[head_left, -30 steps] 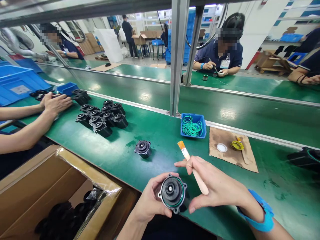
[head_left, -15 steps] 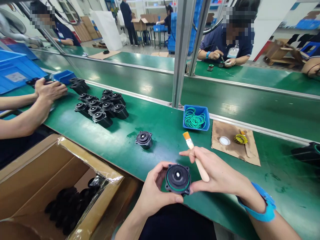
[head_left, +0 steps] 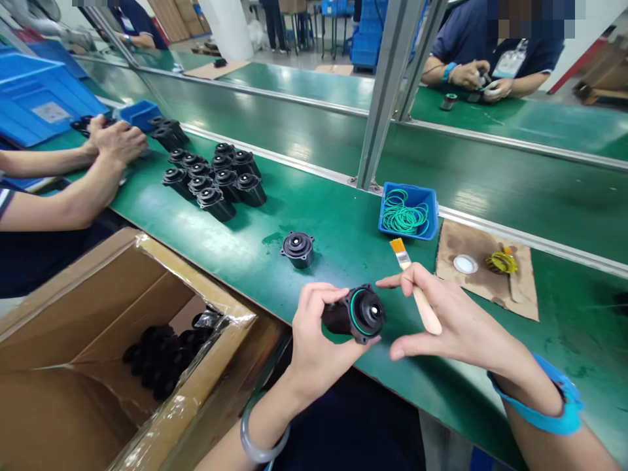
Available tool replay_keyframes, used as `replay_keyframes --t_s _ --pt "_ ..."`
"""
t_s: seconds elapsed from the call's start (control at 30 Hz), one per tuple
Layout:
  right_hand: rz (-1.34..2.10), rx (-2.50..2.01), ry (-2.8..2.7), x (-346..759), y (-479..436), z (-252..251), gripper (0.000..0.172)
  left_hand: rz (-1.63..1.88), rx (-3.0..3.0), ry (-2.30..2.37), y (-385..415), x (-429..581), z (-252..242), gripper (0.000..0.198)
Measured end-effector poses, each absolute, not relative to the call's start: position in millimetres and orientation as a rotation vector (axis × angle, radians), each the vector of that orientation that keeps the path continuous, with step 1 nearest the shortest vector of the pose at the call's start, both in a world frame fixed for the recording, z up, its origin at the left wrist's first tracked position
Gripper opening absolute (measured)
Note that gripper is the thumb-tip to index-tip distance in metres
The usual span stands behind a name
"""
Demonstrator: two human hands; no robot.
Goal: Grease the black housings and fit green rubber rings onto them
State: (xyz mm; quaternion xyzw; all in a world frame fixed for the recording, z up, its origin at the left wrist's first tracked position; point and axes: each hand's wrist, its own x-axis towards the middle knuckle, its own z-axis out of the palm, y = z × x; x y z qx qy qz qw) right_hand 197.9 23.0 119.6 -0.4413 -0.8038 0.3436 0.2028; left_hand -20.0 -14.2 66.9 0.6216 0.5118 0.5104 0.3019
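Note:
My left hand (head_left: 318,333) is closed around a black motor housing (head_left: 338,319), a cylinder with a flanged, stepped end tilted to the right. A green rubber ring (head_left: 354,313) sits around that end. My right hand (head_left: 441,307) holds a paintbrush (head_left: 426,310) by its pale wooden handle, tucked among the fingers, orange bristles pointing up and away. Its thumb and index finger are spread apart beside the housing, not gripping it. Farther back, a single similar housing (head_left: 297,250) stands upright on the green table.
Several black housings (head_left: 216,204) stand grouped at left, near a co-worker's hands (head_left: 115,140). A blue bin (head_left: 408,233) holds green rings. Cardboard (head_left: 523,297) bears a white lid (head_left: 466,264) and a yellow container (head_left: 501,262). An open carton (head_left: 98,281) with black parts stands lower left.
The housing in my left hand has turned from facing up to facing right. My right thumb has come away from it, and the right hand has shifted right with the paintbrush.

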Motion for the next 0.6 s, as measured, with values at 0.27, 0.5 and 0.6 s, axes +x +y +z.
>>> replay_keyframes --t_s 0.27,0.5,0.6 --pt "1.040 -1.326 -2.196 192.0 19.3 117.5 0.067 1.429 2.213 1.482 -13.9 -18.6 65.4 0.044" --pt "1.095 -1.151 -2.074 181.4 13.6 110.6 0.070 1.713 2.676 1.285 -15.0 -18.6 56.8 0.019" --pt "1.051 -1.104 -2.080 183.3 10.9 112.1 0.072 1.891 2.689 1.228 -14.7 -15.2 55.2 0.015"
